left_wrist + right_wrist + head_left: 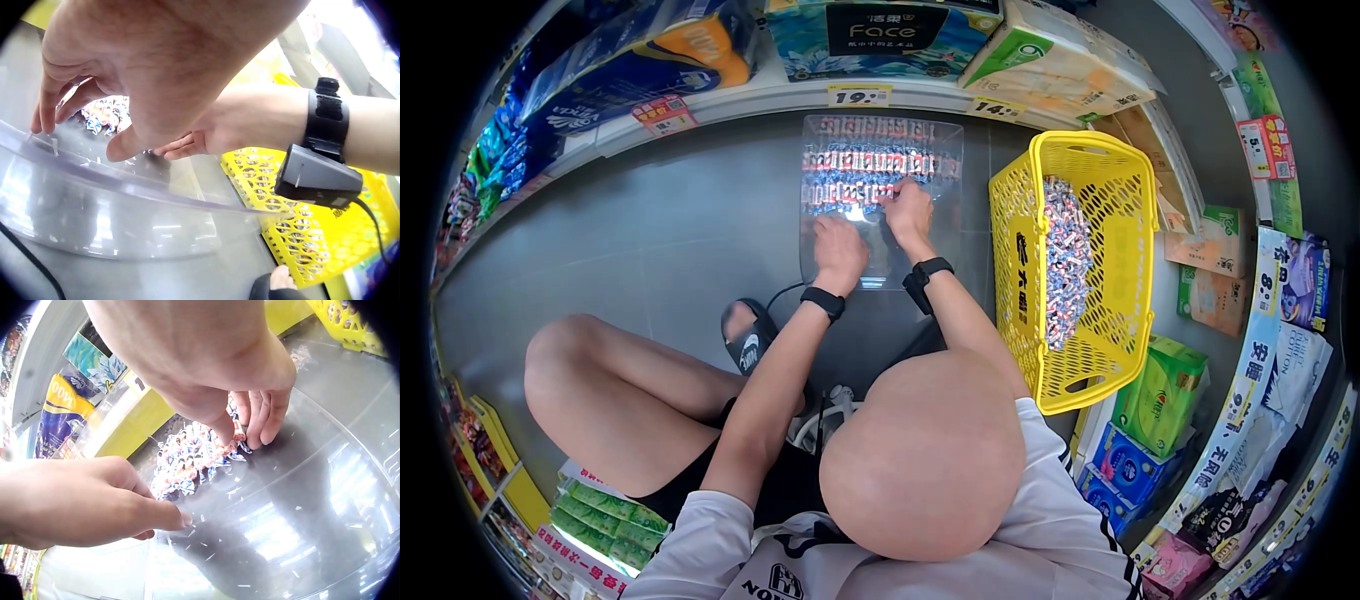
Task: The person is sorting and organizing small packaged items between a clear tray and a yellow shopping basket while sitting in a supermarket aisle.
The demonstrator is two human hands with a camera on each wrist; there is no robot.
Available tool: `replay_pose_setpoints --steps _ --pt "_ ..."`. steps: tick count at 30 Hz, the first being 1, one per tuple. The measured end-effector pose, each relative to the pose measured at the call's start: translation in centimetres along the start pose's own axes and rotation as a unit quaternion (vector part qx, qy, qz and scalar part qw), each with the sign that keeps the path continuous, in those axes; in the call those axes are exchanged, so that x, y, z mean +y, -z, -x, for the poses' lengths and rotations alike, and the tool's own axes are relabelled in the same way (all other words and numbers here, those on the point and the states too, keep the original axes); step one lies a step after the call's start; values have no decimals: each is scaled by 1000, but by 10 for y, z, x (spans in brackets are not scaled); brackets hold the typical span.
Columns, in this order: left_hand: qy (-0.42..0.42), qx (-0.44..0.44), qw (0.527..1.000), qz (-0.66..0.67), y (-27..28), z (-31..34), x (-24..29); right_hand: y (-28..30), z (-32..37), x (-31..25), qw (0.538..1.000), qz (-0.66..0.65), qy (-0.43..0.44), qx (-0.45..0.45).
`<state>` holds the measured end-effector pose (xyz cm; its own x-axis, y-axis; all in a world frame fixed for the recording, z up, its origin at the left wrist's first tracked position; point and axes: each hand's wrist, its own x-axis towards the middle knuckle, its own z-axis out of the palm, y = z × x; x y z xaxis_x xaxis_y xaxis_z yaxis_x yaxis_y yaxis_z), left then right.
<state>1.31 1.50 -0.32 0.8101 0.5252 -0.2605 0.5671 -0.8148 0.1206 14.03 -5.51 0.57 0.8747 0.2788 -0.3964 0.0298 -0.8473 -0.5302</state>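
Candies in twisted red, white and blue wrappers [868,162] lie in neat rows inside a clear plastic box [900,268] on the floor. At the right end of the nearest row, my right hand [912,212] pinches a wrapped candy [239,435] between thumb and fingers. My left hand [840,247] hovers at the box's left side, fingers loosely bent, thumb apart from them. In the left wrist view its fingertips are right at the clear rim [112,181], with nothing held.
A yellow basket [1140,215] with a heap of similar candies [1065,265] stands right of the box. Shelves with tissue packs [885,38] curve behind and to the right. A sandalled foot [745,335] is near the box's left front, beside a black cable.
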Motion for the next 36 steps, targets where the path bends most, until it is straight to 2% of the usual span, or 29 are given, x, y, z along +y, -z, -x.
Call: replay_pose_setpoints --steps 2,4,17,20,22,25,29,35,36 --pt "3 13 1000 23 -6 -2 -2 -1 -1 2 1000 0 1 -4" --pt "40 10 996 82 4 -2 -2 1 0 2 1000 -2 18 0" --pt "50 23 996 65 -1 -7 -4 -11 -7 11 999 7 28 26" --pt "49 14 997 55 10 -3 -2 -8 -6 10 999 10 24 24" --pt "34 -25 996 82 21 -1 -2 -9 -7 12 999 12 37 28" --pt "41 -30 997 62 16 -2 -2 -9 -7 15 998 5 48 36" --pt "34 -1 998 44 19 2 1 4 1 13 997 7 63 46" --pt "-46 64 989 129 51 7 18 35 17 9 994 12 99 48" --pt "-96 64 980 160 53 3 21 43 22 8 995 1 99 33"
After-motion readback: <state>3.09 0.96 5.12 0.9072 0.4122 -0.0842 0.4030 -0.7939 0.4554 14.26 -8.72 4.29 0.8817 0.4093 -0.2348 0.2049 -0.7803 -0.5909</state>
